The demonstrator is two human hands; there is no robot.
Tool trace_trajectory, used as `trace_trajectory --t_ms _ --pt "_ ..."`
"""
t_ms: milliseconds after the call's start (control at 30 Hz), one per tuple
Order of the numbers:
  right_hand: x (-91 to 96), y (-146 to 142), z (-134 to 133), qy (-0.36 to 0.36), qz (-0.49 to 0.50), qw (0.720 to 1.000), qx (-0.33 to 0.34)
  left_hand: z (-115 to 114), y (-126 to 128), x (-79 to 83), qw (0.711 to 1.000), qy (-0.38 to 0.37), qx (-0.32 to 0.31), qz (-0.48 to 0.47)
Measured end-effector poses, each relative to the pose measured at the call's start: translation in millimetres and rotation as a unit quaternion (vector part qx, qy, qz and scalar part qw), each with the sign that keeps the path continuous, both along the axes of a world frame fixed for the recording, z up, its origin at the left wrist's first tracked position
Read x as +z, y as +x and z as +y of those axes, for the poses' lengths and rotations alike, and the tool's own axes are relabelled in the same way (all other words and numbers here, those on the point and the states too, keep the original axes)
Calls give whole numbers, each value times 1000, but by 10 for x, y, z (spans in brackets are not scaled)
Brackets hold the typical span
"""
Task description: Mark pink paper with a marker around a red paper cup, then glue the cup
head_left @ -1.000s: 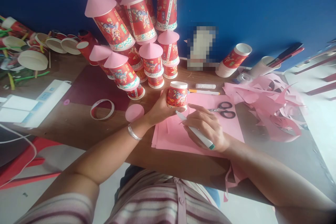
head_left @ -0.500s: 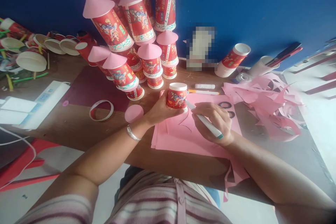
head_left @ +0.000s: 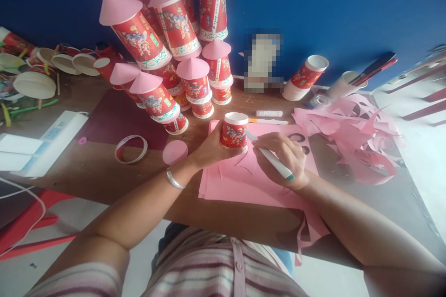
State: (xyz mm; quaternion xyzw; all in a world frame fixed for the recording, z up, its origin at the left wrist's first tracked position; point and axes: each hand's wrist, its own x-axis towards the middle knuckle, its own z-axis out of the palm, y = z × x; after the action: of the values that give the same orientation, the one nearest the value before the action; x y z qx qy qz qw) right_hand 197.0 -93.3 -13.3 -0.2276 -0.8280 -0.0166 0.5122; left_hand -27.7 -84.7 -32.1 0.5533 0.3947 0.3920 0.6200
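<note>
My left hand (head_left: 212, 147) is wrapped round a red printed paper cup (head_left: 234, 133) with a white rim, held upright above the pink paper sheets (head_left: 240, 185). Between the fingers of my right hand (head_left: 285, 160) is a white marker pen (head_left: 277, 163) with a green end. Its tip is close to the cup's right side; whether it touches cannot be made out. Black scissor handles (head_left: 298, 138) show on the sheets just beyond my right hand. To the left of my left wrist lies a pink paper disc (head_left: 175, 152).
Several stacked red cups with pink paper cones (head_left: 193, 69) stand at the back. A paper ring (head_left: 131, 149) and a white power strip (head_left: 55, 141) lie left. Rightward are pink scraps (head_left: 358, 134), a tape roll (head_left: 320, 101), a pen cup (head_left: 343, 87), a glue stick (head_left: 269, 113) and stacked cups (head_left: 306, 76).
The whole view has shifted slightly, with the table things appearing a little further left. The cup has tilted or dropped slightly in my left hand; both grips stay the same.
</note>
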Motion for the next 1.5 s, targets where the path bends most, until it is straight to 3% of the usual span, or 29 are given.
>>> trace_trajectory --t_ms 1100,1500 --pt "-12 -12 10 -5 -6 1000 -10 3 -3 33 999 -23 -29 -34" --pt "19 -11 -3 -2 -14 1000 -14 -7 3 56 1000 -23 -6 -20"
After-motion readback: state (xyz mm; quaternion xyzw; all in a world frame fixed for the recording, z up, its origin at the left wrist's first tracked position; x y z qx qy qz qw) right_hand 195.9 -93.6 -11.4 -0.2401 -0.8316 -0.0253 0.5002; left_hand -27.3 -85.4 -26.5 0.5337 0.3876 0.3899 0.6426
